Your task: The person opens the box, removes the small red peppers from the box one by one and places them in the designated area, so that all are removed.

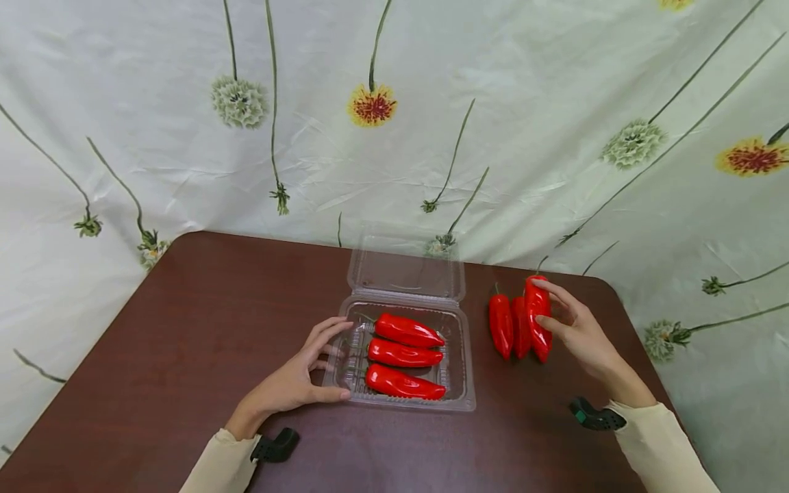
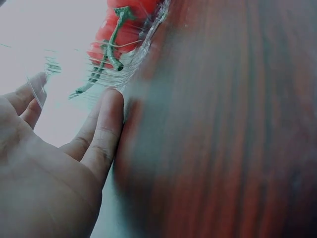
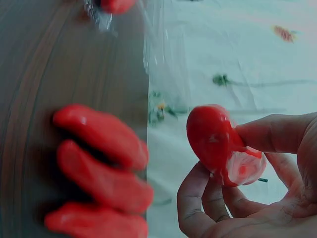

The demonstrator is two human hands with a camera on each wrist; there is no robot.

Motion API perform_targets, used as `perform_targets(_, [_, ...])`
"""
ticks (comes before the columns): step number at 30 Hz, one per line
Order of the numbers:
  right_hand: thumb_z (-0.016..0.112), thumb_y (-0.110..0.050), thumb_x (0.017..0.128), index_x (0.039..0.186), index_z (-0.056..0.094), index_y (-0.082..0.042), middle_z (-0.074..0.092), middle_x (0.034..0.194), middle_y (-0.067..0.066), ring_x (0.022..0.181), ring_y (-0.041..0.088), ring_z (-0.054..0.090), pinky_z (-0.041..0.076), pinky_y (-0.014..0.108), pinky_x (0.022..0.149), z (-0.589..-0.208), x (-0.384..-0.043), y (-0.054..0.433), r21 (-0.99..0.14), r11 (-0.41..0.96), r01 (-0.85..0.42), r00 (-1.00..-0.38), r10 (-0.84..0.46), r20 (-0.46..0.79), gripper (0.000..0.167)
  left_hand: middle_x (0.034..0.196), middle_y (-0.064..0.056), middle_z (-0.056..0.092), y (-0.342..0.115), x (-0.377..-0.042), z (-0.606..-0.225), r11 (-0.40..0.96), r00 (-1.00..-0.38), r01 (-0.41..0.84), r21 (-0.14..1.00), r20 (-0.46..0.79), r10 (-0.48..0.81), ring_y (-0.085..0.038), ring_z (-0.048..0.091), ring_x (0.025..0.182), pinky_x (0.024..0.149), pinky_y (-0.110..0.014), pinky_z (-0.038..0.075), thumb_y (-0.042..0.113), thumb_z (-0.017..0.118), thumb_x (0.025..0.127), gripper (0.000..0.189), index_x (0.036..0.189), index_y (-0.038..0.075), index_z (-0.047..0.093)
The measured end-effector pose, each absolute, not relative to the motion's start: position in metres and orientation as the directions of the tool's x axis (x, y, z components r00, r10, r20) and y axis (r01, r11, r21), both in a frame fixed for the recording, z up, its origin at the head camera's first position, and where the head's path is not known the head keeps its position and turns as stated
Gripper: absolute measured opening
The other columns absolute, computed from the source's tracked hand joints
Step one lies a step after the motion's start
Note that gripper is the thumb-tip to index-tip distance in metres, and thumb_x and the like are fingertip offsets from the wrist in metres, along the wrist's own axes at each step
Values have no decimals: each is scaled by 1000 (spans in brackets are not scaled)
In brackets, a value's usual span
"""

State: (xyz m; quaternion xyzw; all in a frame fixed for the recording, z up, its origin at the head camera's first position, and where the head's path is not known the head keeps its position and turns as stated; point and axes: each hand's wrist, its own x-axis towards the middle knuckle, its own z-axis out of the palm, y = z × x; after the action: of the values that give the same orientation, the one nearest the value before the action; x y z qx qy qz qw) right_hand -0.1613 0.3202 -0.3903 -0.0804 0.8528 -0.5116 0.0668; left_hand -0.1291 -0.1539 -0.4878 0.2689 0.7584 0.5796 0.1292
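A clear plastic clamshell container (image 1: 461, 400) lies with its lid (image 1: 407, 263) raised at the back. Inside are three red peppers (image 1: 405, 355), side by side, stems to the left. My left hand (image 1: 296, 376) rests against the container's left side, fingers spread and fairly straight, thumb at the near corner. In the left wrist view, green stems (image 2: 119, 37) show through the plastic. My right hand (image 1: 582, 335) grips another red pepper (image 3: 210, 134) between thumb and fingers, held up off the table. Beside and below it lie three more red peppers (image 3: 101, 134), one hidden in the head view.
The dark brown wooden table (image 1: 203, 342) has rounded far corners. A white cloth (image 1: 308, 137) with printed flowers hangs behind and to the right of it. Black cameras are strapped on both wrists, below cream sleeves (image 1: 662, 445).
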Motion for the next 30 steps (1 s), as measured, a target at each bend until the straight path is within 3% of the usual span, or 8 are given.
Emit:
perform_targets(3, [57, -9, 102, 156, 36, -18, 41, 148, 20, 116, 5, 52, 55, 27, 81, -392, -159, 332, -873, 481, -76, -982, -187, -17, 59, 164, -7, 6, -154, -127, -487, 197, -818, 259, 946, 106, 566, -32, 45, 116, 90, -31, 48, 19, 83, 83, 98, 159, 16, 23])
perform_targets(7, [57, -9, 102, 156, 34, -15, 37, 151, 25, 110, -3, 54, 56, 28, 79, -397, -157, 347, -868, 494, -59, -987, -162, -25, 60, 164, -6, 6, -153, -126, -486, 207, -818, 255, 945, 96, 567, -31, 45, 116, 91, -30, 49, 21, 83, 83, 98, 160, 17, 22])
perform_targets(13, [56, -10, 103, 157, 30, -14, 33, 153, 29, 103, -4, 57, 57, 32, 76, -407, -157, 364, -867, 499, 4, -990, -123, -75, 61, 164, -8, 6, -154, -126, -487, 205, -821, 248, 947, 93, 563, -32, 46, 116, 91, -30, 49, 21, 84, 82, 101, 160, 17, 20])
perform_targets(21, [54, -8, 103, 158, 28, -10, 34, 153, 31, 97, -7, 56, 55, 24, 76, -421, -163, 380, -845, 532, 53, -992, -66, -104, 61, 164, -5, 7, -154, -128, -487, 208, -821, 259, 943, 101, 562, -32, 48, 115, 91, -30, 49, 21, 83, 83, 99, 160, 16, 21])
perform_targets(30, [56, -7, 102, 158, 28, -8, 32, 152, 33, 96, -10, 56, 56, 24, 78, -440, -166, 389, -851, 513, 113, -988, -35, -152, 62, 163, -5, 8, -155, -128, -486, 212, -820, 258, 943, 97, 565, -32, 46, 115, 91, -30, 49, 21, 84, 82, 99, 159, 15, 23])
